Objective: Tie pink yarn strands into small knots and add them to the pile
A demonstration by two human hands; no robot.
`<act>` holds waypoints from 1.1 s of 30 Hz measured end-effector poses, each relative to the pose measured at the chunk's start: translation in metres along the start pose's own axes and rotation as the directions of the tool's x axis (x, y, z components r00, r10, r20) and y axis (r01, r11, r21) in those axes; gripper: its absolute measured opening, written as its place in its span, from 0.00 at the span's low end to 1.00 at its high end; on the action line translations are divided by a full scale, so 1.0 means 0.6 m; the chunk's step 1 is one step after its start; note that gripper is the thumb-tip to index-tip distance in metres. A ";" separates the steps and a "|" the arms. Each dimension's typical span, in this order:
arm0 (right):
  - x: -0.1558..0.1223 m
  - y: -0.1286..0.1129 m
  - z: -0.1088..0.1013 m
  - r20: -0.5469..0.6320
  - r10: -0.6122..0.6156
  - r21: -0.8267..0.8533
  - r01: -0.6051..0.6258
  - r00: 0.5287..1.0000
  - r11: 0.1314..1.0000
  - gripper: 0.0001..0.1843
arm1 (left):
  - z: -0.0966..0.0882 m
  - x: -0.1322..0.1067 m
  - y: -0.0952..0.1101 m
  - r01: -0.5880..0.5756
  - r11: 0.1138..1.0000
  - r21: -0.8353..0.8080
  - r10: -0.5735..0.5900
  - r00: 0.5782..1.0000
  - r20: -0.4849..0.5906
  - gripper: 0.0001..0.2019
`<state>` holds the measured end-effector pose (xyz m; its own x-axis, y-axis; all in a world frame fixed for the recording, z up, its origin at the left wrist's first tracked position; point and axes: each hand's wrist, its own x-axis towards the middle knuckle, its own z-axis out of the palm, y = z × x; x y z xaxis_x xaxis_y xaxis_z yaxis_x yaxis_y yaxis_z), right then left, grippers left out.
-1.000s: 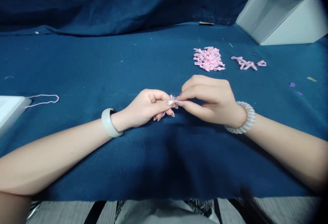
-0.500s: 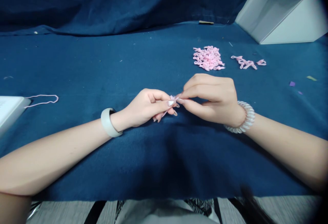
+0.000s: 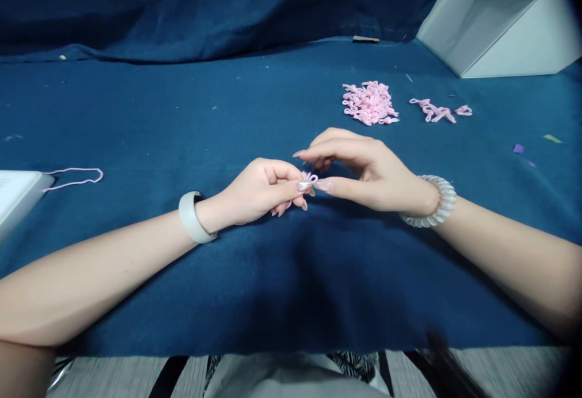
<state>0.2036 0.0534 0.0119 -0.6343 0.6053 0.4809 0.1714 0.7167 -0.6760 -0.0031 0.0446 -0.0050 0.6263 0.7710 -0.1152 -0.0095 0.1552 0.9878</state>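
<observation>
Just now the right hand point(image 3: 364, 170) is opening out, its index finger lifting up and away from the pinch while its thumb stays low, so the two are spreading well apart. Its thumb tip is lying just beside the pink loop point(image 3: 310, 176), and I cannot tell whether it is still touching. The left hand point(image 3: 259, 192) is keeping a firm pinch, with the loop held between thumb and curled fingers at the center of the frame. With the right hand backing off, the loop is showing more plainly above the left thumb, small and bunched, and it is depending on that left pinch alone.

A white band point(image 3: 193, 217) is circling the left wrist, a clear coil bracelet point(image 3: 430, 202) the right. Up to the right, a heap of pink loops point(image 3: 369, 103) and a looser strand point(image 3: 439, 111) are lying on the blue cloth point(image 3: 227, 301), a long pink cord point(image 3: 75, 173) is trailing at mid-left beside a white box point(image 3: 18, 195), and a white angled panel point(image 3: 500, 22) is standing in the upper right corner.
</observation>
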 end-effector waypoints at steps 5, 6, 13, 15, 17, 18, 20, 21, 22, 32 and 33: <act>0.001 -0.002 0.013 0.119 0.077 0.110 -0.090 0.990 0.990 0.15 | -0.001 0.001 0.008 0.008 0.999 0.051 -0.011 0.999 0.049 0.11; 0.001 -0.001 0.015 0.121 0.081 0.149 -0.099 0.989 0.984 0.13 | -0.001 0.000 0.010 0.010 0.998 0.061 -0.014 0.998 0.060 0.11; 0.005 -0.001 0.023 0.092 0.259 0.404 -0.274 0.962 0.873 0.04 | 0.001 0.002 0.015 0.025 0.993 0.114 -0.033 0.997 0.068 0.14; 0.006 0.001 0.026 0.088 0.307 0.471 -0.311 0.948 0.825 0.04 | 0.000 0.003 0.012 0.003 0.994 0.105 -0.010 0.998 0.060 0.14; 0.006 0.004 0.030 0.076 0.337 0.527 -0.325 0.938 0.785 0.06 | -0.001 0.004 0.007 -0.008 0.996 0.090 0.004 0.999 0.044 0.14; 0.005 0.006 0.032 0.065 0.349 0.553 -0.325 0.935 0.767 0.07 | -0.002 0.005 0.005 -0.007 0.996 0.084 0.004 0.999 0.037 0.14; 0.004 0.009 0.037 0.025 0.382 0.591 -0.322 0.924 0.740 0.10 | -0.003 0.005 0.002 -0.009 0.997 0.071 0.007 1.000 0.027 0.14; 0.004 0.009 0.040 -0.003 0.398 0.600 -0.317 0.917 0.735 0.10 | -0.003 0.006 0.001 -0.013 0.998 0.059 0.011 1.000 0.025 0.14; 0.005 0.009 0.043 -0.034 0.411 0.600 -0.310 0.911 0.737 0.11 | -0.004 0.006 0.000 -0.018 0.999 0.040 0.017 1.000 0.023 0.14; 0.006 -0.016 0.061 -0.182 0.471 0.538 -0.313 0.863 0.782 0.15 | -0.001 0.006 0.001 0.085 0.970 -0.227 -0.068 0.994 0.081 0.15; 0.006 -0.019 0.062 -0.186 0.467 0.536 -0.309 0.864 0.785 0.15 | 0.000 0.005 0.002 0.126 0.958 -0.259 -0.099 0.989 0.113 0.14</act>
<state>0.1716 0.0345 0.0005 -0.3276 0.9226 0.2036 -0.0732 0.1900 -0.9790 -0.0013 0.0469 -0.0042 0.7079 0.6773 -0.2002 -0.1322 0.4054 0.9045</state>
